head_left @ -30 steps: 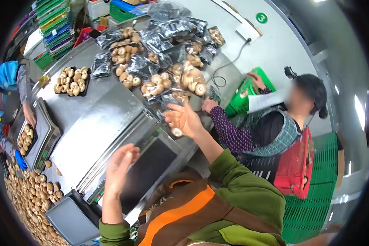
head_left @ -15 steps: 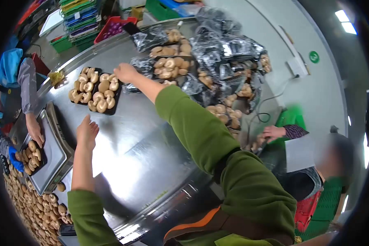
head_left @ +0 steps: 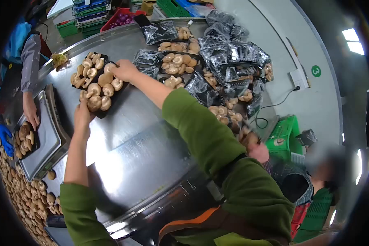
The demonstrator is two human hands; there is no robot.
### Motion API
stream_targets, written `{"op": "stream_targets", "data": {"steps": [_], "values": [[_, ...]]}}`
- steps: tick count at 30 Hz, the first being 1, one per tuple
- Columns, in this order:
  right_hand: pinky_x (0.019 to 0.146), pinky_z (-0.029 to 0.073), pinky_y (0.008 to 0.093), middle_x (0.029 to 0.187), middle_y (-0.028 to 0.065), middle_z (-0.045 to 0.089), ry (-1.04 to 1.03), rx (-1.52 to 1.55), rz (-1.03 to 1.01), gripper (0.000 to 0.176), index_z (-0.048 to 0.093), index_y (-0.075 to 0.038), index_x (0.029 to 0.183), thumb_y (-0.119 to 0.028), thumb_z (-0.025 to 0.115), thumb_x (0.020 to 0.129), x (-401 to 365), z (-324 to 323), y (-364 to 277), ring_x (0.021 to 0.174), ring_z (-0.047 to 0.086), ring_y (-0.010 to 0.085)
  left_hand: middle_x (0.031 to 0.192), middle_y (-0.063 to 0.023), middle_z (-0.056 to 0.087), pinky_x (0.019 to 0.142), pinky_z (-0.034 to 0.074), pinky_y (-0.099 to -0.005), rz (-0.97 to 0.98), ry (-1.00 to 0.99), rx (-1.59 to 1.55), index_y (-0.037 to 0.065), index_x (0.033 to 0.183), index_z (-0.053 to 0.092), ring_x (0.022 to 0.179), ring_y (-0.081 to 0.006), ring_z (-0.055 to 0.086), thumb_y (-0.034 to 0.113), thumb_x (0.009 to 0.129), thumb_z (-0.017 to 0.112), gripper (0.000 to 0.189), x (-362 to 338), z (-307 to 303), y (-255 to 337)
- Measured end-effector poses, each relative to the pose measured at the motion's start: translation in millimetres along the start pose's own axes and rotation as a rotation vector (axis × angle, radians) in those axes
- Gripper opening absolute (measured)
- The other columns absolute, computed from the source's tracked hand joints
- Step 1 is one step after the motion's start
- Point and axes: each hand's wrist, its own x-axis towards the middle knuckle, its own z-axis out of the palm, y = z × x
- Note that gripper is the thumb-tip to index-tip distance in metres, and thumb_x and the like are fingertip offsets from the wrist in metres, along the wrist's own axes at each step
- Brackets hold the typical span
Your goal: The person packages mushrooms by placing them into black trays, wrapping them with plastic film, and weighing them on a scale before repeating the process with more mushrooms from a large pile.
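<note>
My left hand (head_left: 82, 119) grips the near-left corner of a black tray (head_left: 115, 99) filled with brown-capped mushrooms (head_left: 94, 103). Around its far-right end are the fingers of my right hand (head_left: 125, 70). The tray looks slightly raised and overlaps a second black tray of mushrooms (head_left: 87, 71) just behind it on the steel table (head_left: 147, 135). To the right of my right hand lie several film-wrapped trays of mushrooms (head_left: 178, 63), piled with crumpled clear film (head_left: 233, 49).
At left, a co-worker's hand (head_left: 30, 111) and blue-gloved hand (head_left: 5, 139) are by a mushroom tray on a scale (head_left: 49, 141). Loose mushrooms (head_left: 26, 197) heap at lower left. Another person's blurred hand (head_left: 259, 152) is at right, near a green crate (head_left: 281, 139).
My left hand has come up to the near tray and gripped it; my right hand has closed on its far end. That tray has shifted slightly. The co-worker's blue glove has moved off the mushrooms.
</note>
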Motion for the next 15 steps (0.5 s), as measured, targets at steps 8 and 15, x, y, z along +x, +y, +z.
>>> {"op": "stream_targets", "data": {"steps": [8,15], "values": [[0.079,0.047,0.0276,0.103,0.0077,0.062,-0.312,0.559,0.073,0.042,0.058,0.002,0.116,-0.033,0.057,0.092,-200,-57,-35,0.095,0.057,0.0141,0.108,-0.0119,0.059,0.069,0.047,-0.0296,0.061,-0.144,0.142,-0.001,0.121,0.053,0.081,-0.0178,0.058,0.046,0.094,0.045,0.054,-164,-61,10],[0.073,0.049,0.0295,0.097,0.0139,0.065,-0.249,0.685,0.065,0.045,0.06,0.006,0.104,-0.035,0.063,0.087,-332,-13,-3,0.082,0.06,0.0159,0.095,-0.007,0.062,0.065,0.043,-0.0242,0.033,-0.035,0.363,-0.005,0.123,0.054,0.076,-0.0116,0.052,0.043,0.095,0.044,0.056,-262,-76,-46]]}}
